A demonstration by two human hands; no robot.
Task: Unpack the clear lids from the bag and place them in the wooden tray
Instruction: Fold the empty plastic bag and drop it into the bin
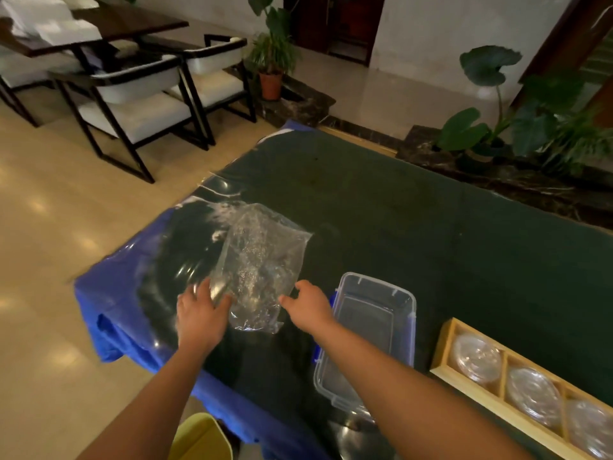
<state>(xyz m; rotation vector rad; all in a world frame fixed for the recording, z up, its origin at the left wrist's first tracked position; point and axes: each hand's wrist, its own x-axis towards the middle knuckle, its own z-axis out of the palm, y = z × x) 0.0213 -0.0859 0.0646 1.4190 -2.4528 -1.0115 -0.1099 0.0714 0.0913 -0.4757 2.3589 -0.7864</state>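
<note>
Between my two hands lies the clear bag (262, 263), flat on the dark table (398, 210); my left hand (200, 313) pinches its near left edge, while my right hand (306, 305) rests at its right edge, fingers blurred, grip unclear. Right of my right fingers sits a clear plastic bin (371, 333), and beyond it the wooden tray (444, 343) holds clear lids (477, 358).

One clear plastic bag (262, 267) lies at the counter's (398, 207) centre. One clear plastic box (368, 343) sits at four o'clock. One wooden tray (471, 381), farther toward four o'clock, shows three compartments, each holding clear lids (477, 358). Two hands (202, 313) reach in.
</note>
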